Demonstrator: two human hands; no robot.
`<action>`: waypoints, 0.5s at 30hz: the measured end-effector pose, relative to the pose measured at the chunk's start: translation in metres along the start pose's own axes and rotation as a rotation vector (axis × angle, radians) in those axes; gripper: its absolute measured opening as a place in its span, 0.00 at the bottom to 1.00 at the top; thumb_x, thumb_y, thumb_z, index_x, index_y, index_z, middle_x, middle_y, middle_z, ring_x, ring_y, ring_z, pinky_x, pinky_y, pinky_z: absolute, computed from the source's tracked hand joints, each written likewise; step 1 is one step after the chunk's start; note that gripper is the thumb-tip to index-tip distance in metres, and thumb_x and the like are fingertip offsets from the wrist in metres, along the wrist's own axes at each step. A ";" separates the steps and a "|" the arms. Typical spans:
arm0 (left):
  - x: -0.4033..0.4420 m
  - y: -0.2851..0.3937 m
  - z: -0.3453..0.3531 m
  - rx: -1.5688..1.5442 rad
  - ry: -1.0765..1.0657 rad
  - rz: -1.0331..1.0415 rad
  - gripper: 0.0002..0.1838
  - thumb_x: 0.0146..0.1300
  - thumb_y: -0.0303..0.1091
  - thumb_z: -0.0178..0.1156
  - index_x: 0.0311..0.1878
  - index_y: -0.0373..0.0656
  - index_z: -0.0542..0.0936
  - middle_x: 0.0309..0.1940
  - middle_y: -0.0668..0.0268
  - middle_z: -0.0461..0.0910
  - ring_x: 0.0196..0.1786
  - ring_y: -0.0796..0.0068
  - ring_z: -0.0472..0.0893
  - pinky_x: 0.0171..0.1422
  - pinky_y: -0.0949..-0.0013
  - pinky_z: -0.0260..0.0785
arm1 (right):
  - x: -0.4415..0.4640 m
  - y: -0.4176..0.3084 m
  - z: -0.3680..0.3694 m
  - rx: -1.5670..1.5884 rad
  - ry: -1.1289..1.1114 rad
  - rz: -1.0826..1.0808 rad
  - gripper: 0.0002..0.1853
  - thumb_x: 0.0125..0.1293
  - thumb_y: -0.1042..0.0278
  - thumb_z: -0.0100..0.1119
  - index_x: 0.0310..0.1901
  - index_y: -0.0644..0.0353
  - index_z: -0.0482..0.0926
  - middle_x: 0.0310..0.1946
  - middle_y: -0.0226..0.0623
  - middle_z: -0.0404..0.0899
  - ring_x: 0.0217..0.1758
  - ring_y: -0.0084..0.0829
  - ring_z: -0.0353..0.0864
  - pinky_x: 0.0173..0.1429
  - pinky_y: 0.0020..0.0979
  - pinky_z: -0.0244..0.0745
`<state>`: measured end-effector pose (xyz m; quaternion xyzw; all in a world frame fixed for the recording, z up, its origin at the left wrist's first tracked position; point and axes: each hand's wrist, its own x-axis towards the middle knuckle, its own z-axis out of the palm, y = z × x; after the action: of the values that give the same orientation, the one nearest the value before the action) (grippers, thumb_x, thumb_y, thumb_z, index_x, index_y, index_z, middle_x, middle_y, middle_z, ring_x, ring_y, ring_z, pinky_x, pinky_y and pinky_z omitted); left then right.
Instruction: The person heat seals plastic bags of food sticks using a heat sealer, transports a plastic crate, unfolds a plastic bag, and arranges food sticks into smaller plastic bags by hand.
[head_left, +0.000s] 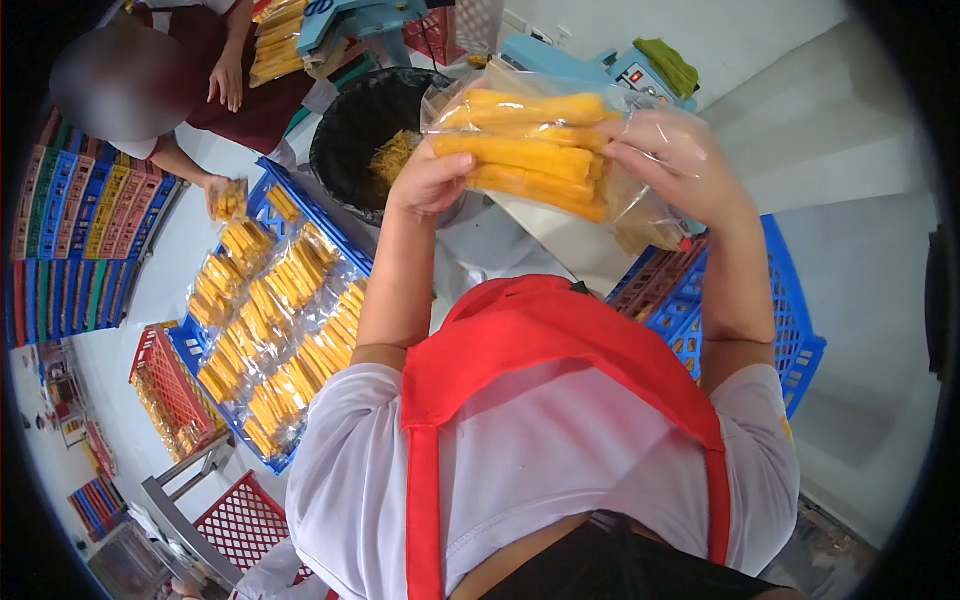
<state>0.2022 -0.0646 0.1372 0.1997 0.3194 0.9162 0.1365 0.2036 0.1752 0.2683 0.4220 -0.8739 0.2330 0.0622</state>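
Observation:
Both my hands hold up a clear plastic bag of yellow sticks (535, 150) in front of me, near a blue machine. My left hand (430, 178) grips the bag's left end, its thumb lying over the sticks. At the other end, the fingers of my right hand (672, 160) are closed on the loose plastic beside the stick ends. The sticks lie side by side in the bag, roughly level. Below and to the left, a blue crate (355, 250) bears rows of similar packs (290, 275).
A black-lined bin (335, 150) with yellow scraps stands behind my left hand. A co-worker's hand (222, 195) holds a pack over the blue crate. A red crate (180, 375) sits at the left, stacked blue crates (790, 310) at the right, and a blue machine (560, 62) behind the bag.

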 end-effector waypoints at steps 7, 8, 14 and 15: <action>0.001 -0.010 -0.013 -0.144 0.062 0.041 0.44 0.44 0.37 0.65 0.62 0.39 0.51 0.57 0.59 0.62 0.58 0.65 0.65 0.60 0.63 0.58 | 0.006 -0.010 -0.013 0.077 0.179 0.066 0.09 0.55 0.71 0.53 0.37 0.64 0.76 0.31 0.38 0.77 0.32 0.30 0.76 0.35 0.26 0.69; 0.001 -0.010 -0.013 -0.163 0.045 0.048 0.43 0.45 0.36 0.65 0.62 0.39 0.52 0.56 0.59 0.62 0.58 0.64 0.65 0.61 0.62 0.58 | 0.004 -0.011 -0.014 0.076 0.180 0.066 0.09 0.55 0.71 0.53 0.37 0.64 0.76 0.31 0.38 0.77 0.32 0.30 0.76 0.35 0.26 0.69; -0.005 0.000 -0.024 -0.201 0.021 0.108 0.38 0.48 0.36 0.62 0.61 0.39 0.54 0.55 0.58 0.64 0.57 0.62 0.66 0.60 0.60 0.60 | -0.018 -0.007 -0.029 0.656 0.324 0.293 0.10 0.54 0.79 0.53 0.39 0.66 0.76 0.31 0.33 0.76 0.34 0.22 0.75 0.39 0.22 0.70; -0.006 0.002 -0.025 -0.196 0.023 0.119 0.37 0.49 0.35 0.62 0.61 0.39 0.55 0.55 0.58 0.65 0.57 0.62 0.67 0.59 0.60 0.61 | -0.026 -0.002 -0.032 0.686 0.362 0.297 0.10 0.54 0.80 0.52 0.39 0.66 0.75 0.32 0.35 0.76 0.34 0.23 0.75 0.41 0.23 0.70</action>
<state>0.1960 -0.0818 0.1188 0.1938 0.2171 0.9518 0.0970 0.2186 0.2072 0.2896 0.2400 -0.7719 0.5876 0.0363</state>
